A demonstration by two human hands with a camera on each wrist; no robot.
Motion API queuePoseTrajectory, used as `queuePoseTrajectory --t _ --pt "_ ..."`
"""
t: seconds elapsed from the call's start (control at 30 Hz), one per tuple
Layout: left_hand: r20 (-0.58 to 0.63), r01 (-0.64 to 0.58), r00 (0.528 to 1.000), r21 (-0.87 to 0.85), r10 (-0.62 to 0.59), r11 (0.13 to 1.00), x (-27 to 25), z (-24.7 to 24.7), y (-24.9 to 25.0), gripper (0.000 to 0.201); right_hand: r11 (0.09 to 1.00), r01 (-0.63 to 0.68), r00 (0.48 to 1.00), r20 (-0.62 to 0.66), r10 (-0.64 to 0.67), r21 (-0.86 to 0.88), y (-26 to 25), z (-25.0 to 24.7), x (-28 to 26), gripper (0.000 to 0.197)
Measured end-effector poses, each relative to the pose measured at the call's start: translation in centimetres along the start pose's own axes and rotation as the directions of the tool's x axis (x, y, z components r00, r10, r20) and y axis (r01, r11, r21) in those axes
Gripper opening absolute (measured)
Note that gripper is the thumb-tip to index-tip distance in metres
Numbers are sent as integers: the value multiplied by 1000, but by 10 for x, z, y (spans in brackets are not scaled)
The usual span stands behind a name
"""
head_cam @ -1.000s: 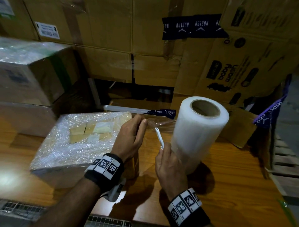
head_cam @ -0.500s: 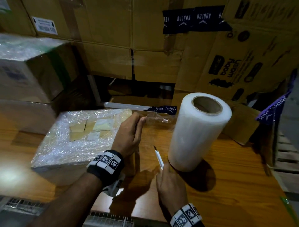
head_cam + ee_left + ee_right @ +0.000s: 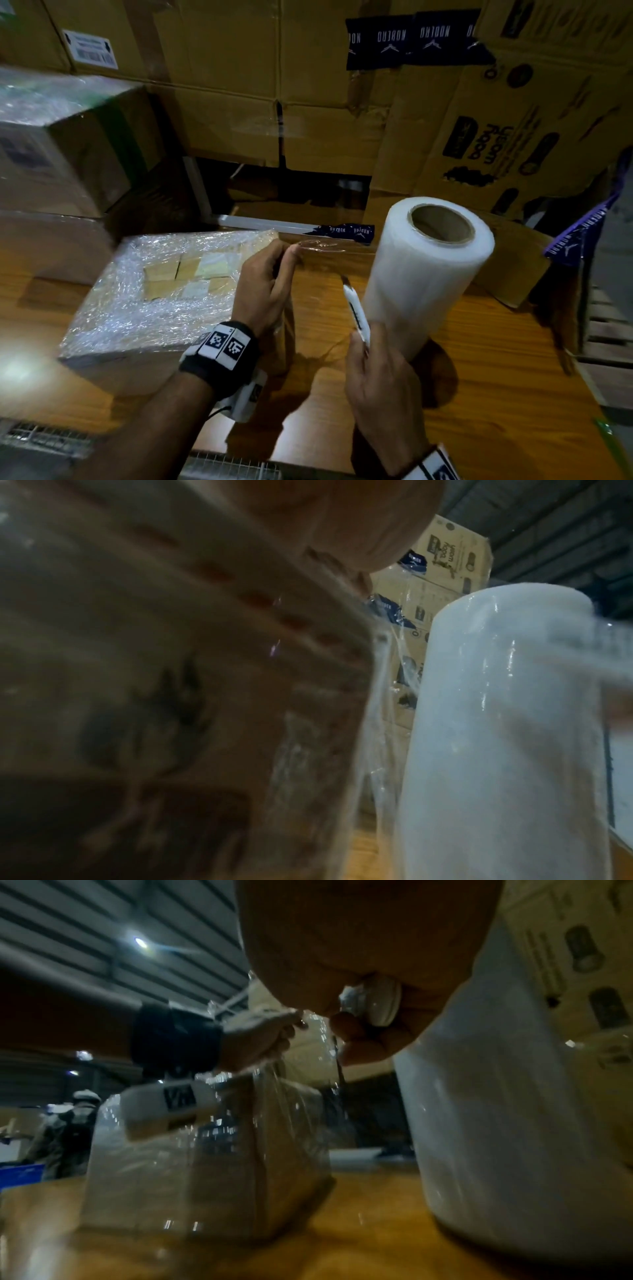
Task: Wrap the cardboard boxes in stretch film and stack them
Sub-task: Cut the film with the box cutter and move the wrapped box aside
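The film-wrapped brown cardboard box (image 3: 154,294) lies on the wooden table (image 3: 479,394), left of the upright white stretch-film roll (image 3: 424,274). The left hand (image 3: 263,291) pinches a clear film sheet (image 3: 318,250) at the box's right edge. The right hand (image 3: 380,387) grasps a white utility knife (image 3: 356,310), its tip just beside the roll.

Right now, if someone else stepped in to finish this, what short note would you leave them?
Left hand: pinches the clear stretch film sheet, pulled taut beside the film-wrapped cardboard box.
Right hand: holds a white utility knife, blade up, beside the upright white film roll on the wooden table.
Done: box looks fully wrapped.
Left: cut the film, smooth the tail, stack the box.
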State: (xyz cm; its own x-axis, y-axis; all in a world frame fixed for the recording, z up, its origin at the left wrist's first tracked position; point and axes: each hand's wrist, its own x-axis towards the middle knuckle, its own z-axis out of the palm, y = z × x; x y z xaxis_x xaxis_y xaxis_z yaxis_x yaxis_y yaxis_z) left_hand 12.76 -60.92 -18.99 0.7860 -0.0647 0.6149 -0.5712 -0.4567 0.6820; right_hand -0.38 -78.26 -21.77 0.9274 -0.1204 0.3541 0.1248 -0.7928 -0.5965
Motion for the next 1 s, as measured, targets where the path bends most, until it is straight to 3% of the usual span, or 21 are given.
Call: queuePoseTrajectory --t 0.1,0.23,0.43,0.87,1.0 --pt "16 -3 1000 -32 3 999 -1 0 -1 21 995 92 995 -41 -93 -42 -23 -6 25 34" --pt "-1 2 1000 -34 -2 999 0 0 2 30 988 85 996 8 -84 -133 -28 4 42 46" --pt "17 -10 1000 -24 10 1000 -1 1 -2 34 967 77 996 -28 -86 -241 -19 21 41 38" --pt "-11 -72 997 46 73 996 -10 11 1 33 974 40 995 94 -19 -223 21 39 15 27" --pt "19 -56 998 80 54 995 -11 8 -1 31 956 14 975 216 52 -293 32 47 -1 36"
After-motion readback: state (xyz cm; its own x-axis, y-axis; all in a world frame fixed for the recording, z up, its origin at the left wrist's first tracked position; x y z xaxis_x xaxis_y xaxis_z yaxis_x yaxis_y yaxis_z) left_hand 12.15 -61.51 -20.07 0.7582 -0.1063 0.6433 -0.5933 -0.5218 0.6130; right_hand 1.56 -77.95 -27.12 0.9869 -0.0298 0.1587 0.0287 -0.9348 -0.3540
